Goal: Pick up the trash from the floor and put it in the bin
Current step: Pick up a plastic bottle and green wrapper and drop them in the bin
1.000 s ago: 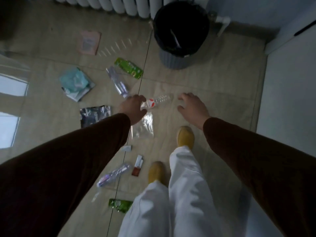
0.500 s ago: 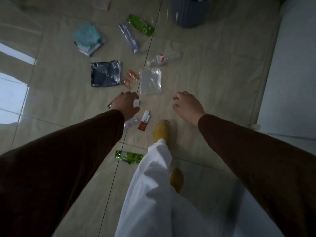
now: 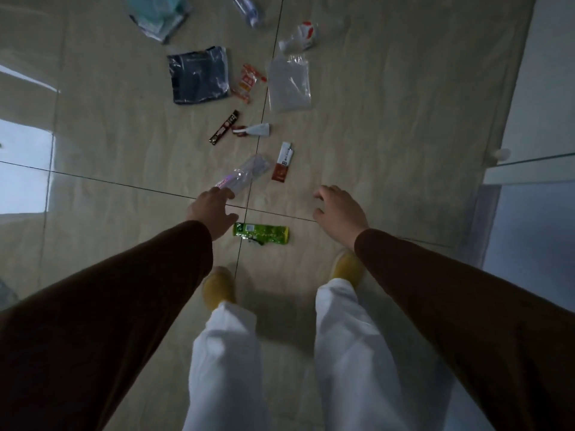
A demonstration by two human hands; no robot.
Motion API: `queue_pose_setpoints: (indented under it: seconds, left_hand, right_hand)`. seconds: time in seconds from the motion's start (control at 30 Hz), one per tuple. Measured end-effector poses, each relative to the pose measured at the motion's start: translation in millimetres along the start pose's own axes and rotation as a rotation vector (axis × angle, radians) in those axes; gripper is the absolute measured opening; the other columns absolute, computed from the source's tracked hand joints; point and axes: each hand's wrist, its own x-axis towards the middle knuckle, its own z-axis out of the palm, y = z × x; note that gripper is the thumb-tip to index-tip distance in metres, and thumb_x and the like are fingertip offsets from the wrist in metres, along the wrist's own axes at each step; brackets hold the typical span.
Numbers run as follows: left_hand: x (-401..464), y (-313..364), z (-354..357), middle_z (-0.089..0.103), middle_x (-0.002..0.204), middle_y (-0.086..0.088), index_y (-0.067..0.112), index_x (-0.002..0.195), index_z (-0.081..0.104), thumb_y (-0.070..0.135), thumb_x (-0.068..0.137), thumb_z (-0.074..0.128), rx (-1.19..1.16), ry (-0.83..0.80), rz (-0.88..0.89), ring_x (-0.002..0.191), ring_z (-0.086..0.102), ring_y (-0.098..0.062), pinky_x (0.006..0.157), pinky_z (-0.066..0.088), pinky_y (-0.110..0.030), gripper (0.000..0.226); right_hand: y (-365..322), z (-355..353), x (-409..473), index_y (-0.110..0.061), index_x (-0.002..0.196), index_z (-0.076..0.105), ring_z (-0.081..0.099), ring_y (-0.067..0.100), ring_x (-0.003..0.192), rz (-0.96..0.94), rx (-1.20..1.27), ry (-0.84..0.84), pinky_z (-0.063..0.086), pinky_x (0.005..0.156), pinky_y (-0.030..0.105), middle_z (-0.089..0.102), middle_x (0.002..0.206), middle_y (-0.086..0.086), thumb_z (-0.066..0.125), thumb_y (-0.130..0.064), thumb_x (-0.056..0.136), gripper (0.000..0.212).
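Several pieces of trash lie on the tiled floor. A green wrapper lies between my hands, just ahead of my feet. A clear plastic wrapper with pink print lies just beyond my left hand, whose fingers are spread and empty, close to its near end. My right hand hovers open over bare tile. Farther off lie a red-and-white sachet, a dark stick packet, a small white scrap, a clear bag, an orange wrapper and a dark foil pouch. The bin is out of view.
A teal-and-white packet, a clear tube wrapper and a crumpled red-and-white wrapper lie near the top edge. A white cabinet or door runs along the right. My yellow slippers stand on the tile.
The view has tilted down and back, so the bin has left the frame. Both hands have dropped toward the nearer trash, and the green wrapper now lies between them.
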Motion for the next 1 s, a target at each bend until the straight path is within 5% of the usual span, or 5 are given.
queue_pose_setpoints:
  seconds: [0.3,0.5,0.9,1.0]
  left_hand:
    - [46,-90,39,0.055,0.127,-0.012,0.012,0.132,0.050,0.026,0.083,0.074,-0.158,-0.001,0.036,0.109,0.057,-0.029,0.084,0.045,-0.034,0.056]
    - [123,-134,80,0.053,0.128,-0.015,0.009,0.133,0.048,0.023,0.081,0.074,-0.074,0.010,0.122,0.115,0.053,-0.034,0.089,0.045,-0.040,0.059]
    - [280,-142,186,0.045,0.138,-0.015,0.011,0.141,0.038,0.036,0.078,0.075,-0.011,0.183,0.202,0.124,0.043,-0.035,0.098,0.039,-0.042,0.077]
    - [295,-145,206,0.048,0.132,-0.016,0.008,0.139,0.039,0.033,0.079,0.073,0.013,0.144,0.191,0.120,0.046,-0.036,0.096,0.040,-0.042,0.073]
  right_hand:
    - [-59,116,36,-0.015,0.135,0.051,0.056,0.027,0.116,0.165,0.078,-0.021,0.049,0.094,0.041,0.058,0.129,0.009,0.065,-0.025,0.090,0.048]
    - [-62,213,85,-0.013,0.133,0.049,0.054,0.029,0.115,0.239,0.106,-0.046,0.048,0.092,0.041,0.055,0.126,0.010,0.067,-0.021,0.085,0.052]
    - [-32,370,172,-0.012,0.126,0.047,0.053,0.030,0.107,0.159,-0.381,0.011,0.047,0.084,0.045,0.054,0.119,0.011,0.083,-0.031,0.072,0.067]
    - [-26,379,180,-0.014,0.119,0.050,0.057,0.030,0.103,0.197,-0.424,0.010,0.048,0.086,0.044,0.061,0.111,0.009,0.078,-0.031,0.081,0.050]
